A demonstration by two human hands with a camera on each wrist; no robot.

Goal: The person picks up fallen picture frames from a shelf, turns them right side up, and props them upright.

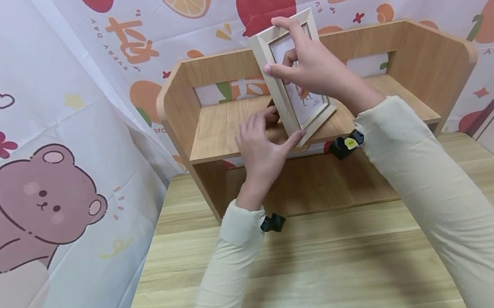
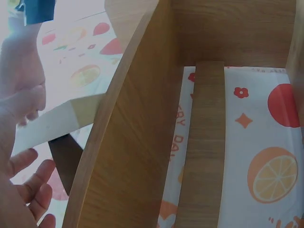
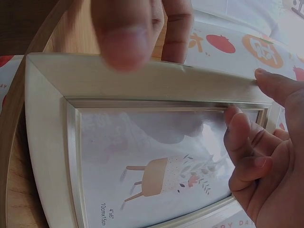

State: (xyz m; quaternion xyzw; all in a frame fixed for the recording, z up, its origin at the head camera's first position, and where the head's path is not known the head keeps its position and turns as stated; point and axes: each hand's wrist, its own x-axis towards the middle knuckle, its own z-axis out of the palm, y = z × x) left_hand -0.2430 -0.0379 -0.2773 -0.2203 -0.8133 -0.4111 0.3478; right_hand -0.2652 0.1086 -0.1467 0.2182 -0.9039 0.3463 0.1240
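Observation:
A pale wooden picture frame (image 1: 283, 95), its glass front holding a print of a small plant pot, stands tilted on the upper board of a wooden desk shelf (image 1: 220, 121). My right hand (image 1: 317, 66) grips it near the top, the index finger over the upper edge and the thumb on the left side. Lower down, my left hand (image 1: 260, 144) holds the left side, thumb in front by the bottom corner and fingers behind. A dark support leg (image 2: 67, 161) sticks out from the frame's back, close to the left fingertips. The right wrist view shows the print (image 3: 156, 175) sideways.
The shelf's raised left side panel (image 1: 171, 101) and right side panel (image 1: 439, 58) flank the upper board. Beneath lies a lower compartment (image 1: 324, 180). The shelf stands on a wood-grain table (image 1: 335, 266). Fruit-print cloth (image 1: 219, 3) hangs behind, and a bear-print curtain (image 1: 49, 199) hangs left.

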